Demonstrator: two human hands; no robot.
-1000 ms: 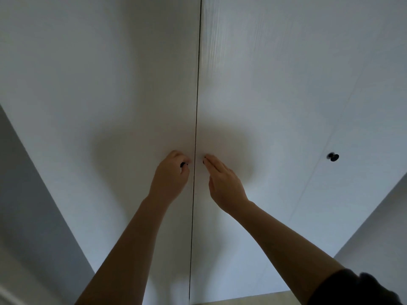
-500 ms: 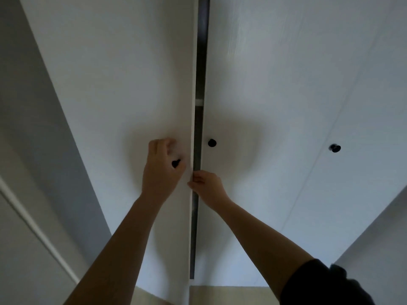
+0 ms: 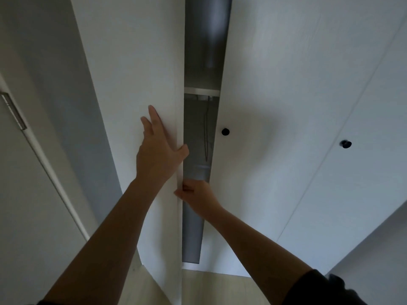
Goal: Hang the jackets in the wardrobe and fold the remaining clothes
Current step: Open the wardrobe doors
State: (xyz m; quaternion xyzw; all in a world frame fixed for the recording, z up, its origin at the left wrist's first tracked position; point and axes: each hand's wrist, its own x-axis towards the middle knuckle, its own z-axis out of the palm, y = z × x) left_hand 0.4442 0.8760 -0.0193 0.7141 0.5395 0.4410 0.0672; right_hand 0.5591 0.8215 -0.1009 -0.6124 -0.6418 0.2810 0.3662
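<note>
Left hand (image 3: 158,155) lies flat, fingers spread, on the wardrobe door (image 3: 132,84); right hand (image 3: 198,197) pinches its edge. A backswing could trap those fingers.

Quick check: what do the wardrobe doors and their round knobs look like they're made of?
Wardrobe doors: probably laminated or painted board with a matte white finish. A faint wood-grain texture shows and there is no glare. Knobs: dark, smooth and slightly shiny, perhaps metal or plastic, but too small to tell which.

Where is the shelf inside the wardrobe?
In the head view, the white shelf shows mid-frame in the wardrobe gap, above the left hand and the nearer black knob.
</note>
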